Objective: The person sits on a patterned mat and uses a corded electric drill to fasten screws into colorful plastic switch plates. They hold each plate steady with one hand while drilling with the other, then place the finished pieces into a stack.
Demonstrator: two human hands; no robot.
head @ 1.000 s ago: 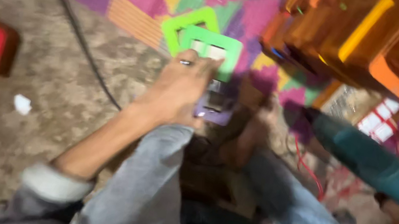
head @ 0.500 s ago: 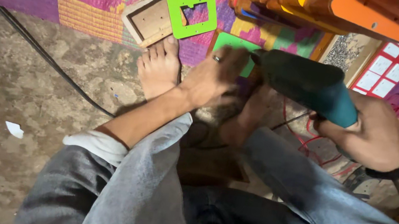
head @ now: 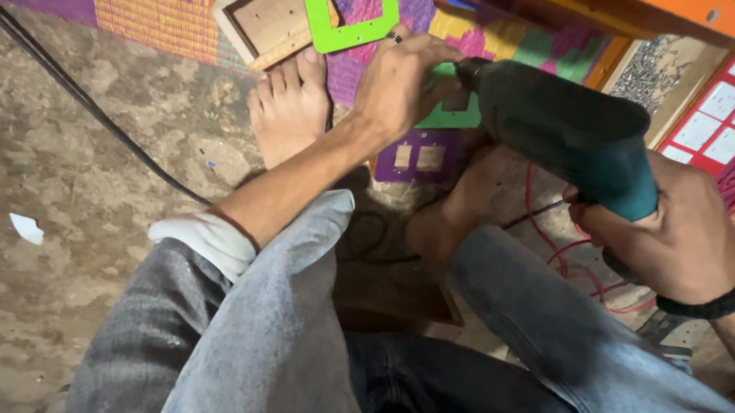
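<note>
at the bottom of the frame the person's knees in grey jeans fill the foreground, both bare feet planted on the concrete floor [head: 52,147] near the centre. just above the right knee, at centre right, the right hand [head: 678,231] is wrapped tight around the grip of a teal power drill [head: 562,129], its nose aimed left toward the upper middle. there the left hand [head: 402,84] curls its fingers down over a green plate [head: 451,112], pinning it at the drill's tip; whether the bit touches the plate i cannot tell. below that plate, between the feet, lies a purple switch plate [head: 419,158]. judging by this, the drilling on the green plate looks under way or about to start, not finished. further off, in the upper left of centre, a green frame [head: 346,2] rests on a wooden box [head: 265,18] on the patterned mat. a black cable [head: 63,80] crosses the left side.
</note>
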